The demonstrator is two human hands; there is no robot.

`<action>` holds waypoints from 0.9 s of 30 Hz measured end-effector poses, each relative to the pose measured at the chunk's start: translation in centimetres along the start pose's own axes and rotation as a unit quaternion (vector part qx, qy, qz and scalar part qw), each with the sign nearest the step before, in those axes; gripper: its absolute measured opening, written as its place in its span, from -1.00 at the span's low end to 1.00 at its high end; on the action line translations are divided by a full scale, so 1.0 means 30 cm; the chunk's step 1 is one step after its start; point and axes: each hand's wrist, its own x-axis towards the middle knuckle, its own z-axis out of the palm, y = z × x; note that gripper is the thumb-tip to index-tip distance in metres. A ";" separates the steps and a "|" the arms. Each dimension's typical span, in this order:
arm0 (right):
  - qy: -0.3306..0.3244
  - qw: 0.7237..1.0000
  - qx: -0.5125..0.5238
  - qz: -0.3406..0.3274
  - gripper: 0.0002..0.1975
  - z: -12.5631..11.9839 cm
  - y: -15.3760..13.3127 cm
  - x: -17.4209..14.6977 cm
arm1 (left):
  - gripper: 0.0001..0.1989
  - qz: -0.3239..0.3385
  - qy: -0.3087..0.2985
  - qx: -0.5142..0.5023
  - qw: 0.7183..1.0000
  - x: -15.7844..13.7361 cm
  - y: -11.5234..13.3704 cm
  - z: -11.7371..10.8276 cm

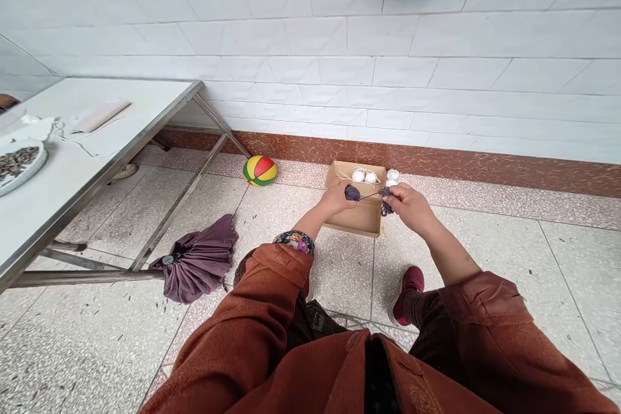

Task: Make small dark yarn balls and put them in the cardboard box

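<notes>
My left hand (336,198) is closed around a dark grey ball of yarn (352,193). A strand runs taut from it across to my right hand (406,202), whose fingers pinch a loose, looped bunch of the same dark yarn (386,202). Both hands are held above an open cardboard box (356,228) on the floor. Inside its far part lie two white balls of yarn (364,176) with loose white strands. More white balls (392,176) sit just outside the box, beside its right edge.
To the left stands a white-topped metal-framed table (160,100) holding a plate of dark pieces (22,168). A folded purple umbrella (201,259) lies near its legs. A striped ball (260,171) rests by the tiled wall (320,39).
</notes>
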 end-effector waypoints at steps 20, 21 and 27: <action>-0.003 0.930 0.314 0.190 -0.51 0.157 0.060 -0.045 | -0.58 -0.109 0.074 -0.331 0.934 -0.207 0.085 0.233; 0.003 0.937 0.300 0.178 -0.50 0.176 0.058 -0.066 | -0.56 -0.088 0.077 -0.383 0.916 -0.243 0.096 0.235; 0.121 0.962 0.222 0.106 -0.47 0.299 0.042 -0.241 | -0.53 -0.075 0.027 -0.525 0.847 -0.444 0.156 0.204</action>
